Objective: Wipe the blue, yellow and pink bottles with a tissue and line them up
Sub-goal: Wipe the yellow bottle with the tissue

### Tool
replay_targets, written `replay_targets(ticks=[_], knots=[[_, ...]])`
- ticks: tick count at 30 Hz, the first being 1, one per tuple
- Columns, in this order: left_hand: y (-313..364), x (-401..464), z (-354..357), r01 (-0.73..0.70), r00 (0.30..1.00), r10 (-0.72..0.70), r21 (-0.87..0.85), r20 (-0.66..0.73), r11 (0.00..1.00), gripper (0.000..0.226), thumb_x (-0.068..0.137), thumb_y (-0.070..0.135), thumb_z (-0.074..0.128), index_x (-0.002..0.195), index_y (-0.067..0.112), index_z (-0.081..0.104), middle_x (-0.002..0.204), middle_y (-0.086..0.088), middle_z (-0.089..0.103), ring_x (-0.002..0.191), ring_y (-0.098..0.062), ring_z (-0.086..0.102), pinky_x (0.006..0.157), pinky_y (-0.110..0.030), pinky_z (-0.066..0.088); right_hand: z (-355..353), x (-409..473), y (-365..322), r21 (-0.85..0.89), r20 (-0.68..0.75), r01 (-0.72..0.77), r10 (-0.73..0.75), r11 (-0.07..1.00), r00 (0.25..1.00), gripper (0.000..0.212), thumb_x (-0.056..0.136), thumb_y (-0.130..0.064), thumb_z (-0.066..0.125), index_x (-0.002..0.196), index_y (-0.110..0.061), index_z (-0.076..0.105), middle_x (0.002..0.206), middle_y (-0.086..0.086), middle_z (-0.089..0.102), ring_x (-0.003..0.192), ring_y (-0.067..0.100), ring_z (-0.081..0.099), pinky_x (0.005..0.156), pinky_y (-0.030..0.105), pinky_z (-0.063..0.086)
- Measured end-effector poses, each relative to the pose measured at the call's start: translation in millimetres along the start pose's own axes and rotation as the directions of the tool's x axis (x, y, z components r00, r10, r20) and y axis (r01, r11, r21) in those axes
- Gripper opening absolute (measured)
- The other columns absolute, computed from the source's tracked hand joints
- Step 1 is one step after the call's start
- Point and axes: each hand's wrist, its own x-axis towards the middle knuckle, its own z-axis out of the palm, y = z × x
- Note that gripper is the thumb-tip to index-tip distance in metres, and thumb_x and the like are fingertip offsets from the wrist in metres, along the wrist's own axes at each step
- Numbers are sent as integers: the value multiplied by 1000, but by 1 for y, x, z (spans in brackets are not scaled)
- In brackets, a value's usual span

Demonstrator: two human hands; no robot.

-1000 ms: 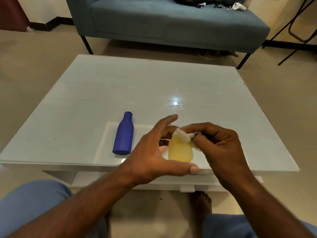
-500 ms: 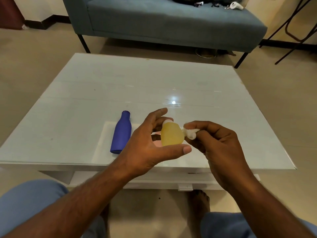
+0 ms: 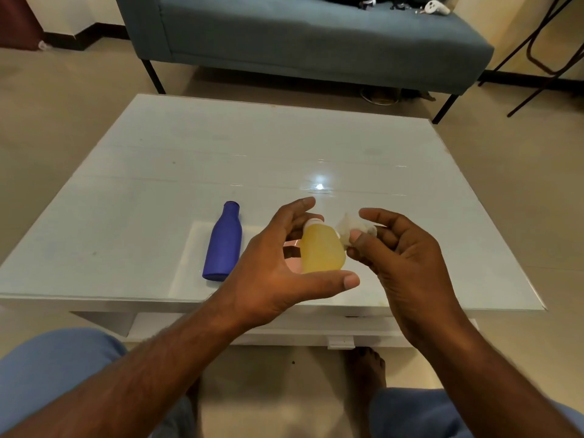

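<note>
My left hand (image 3: 278, 270) holds the small yellow bottle (image 3: 320, 251) above the near part of the white table (image 3: 252, 159), thumb under its base and fingers behind its white cap. My right hand (image 3: 407, 263) pinches a crumpled white tissue (image 3: 350, 230) against the bottle's upper right side. The blue bottle (image 3: 222, 243) lies on its side on the table, left of my left hand, neck pointing away. A patch of pink (image 3: 292, 259) shows behind my left hand; this seems to be the pink bottle, mostly hidden.
A grey-blue sofa (image 3: 300, 36) stands beyond the table, with small items on its seat. Dark chair legs (image 3: 543, 55) are at the far right. My knees and a bare foot (image 3: 366, 368) sit below the table's near edge.
The tissue has slid from the top of the yellow bottle to its right side. My left hand has lifted and tilted the bottle slightly.
</note>
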Motion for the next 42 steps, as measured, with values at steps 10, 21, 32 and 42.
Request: replay_targets(ticks=[10, 21, 32, 42], knots=[[5, -2, 2, -2, 1000, 1, 39, 17, 999, 102, 56, 62, 83, 141, 60, 27, 130, 40, 45, 115, 11, 54, 75, -1, 48, 0, -1, 4, 6, -18, -28, 28, 1000, 999, 17, 101, -14, 61, 110, -25, 69, 111, -1, 76, 93, 15, 79, 87, 33, 65], [4, -2, 3, -10, 999, 8, 73, 39, 997, 104, 58, 59, 85, 145, 56, 27, 132, 41, 43, 118, 11, 53, 77, -2, 50, 0, -3, 2, -44, 6, 102, -102, 994, 995, 26, 97, -10, 66, 106, -32, 76, 105, -10, 80, 103, 16, 76, 92, 35, 63], [1, -2, 3, -21, 999, 17, 107, 41, 994, 107, 56, 62, 84, 146, 55, 27, 139, 35, 43, 121, 5, 53, 81, -6, 52, 2, -2, 1, -44, 79, 110, -107, 993, 991, 23, 99, -22, 64, 104, -41, 77, 108, -17, 80, 109, 10, 75, 93, 27, 60], [0, -3, -1, -89, 993, 76, 147, 92, 985, 113, 55, 58, 89, 149, 52, 26, 139, 33, 46, 125, 6, 51, 90, -11, 53, -1, -2, -3, -13, 88, 74, -72, 997, 993, 38, 80, -36, 74, 116, -26, 75, 109, -8, 80, 104, 14, 77, 97, 41, 62]])
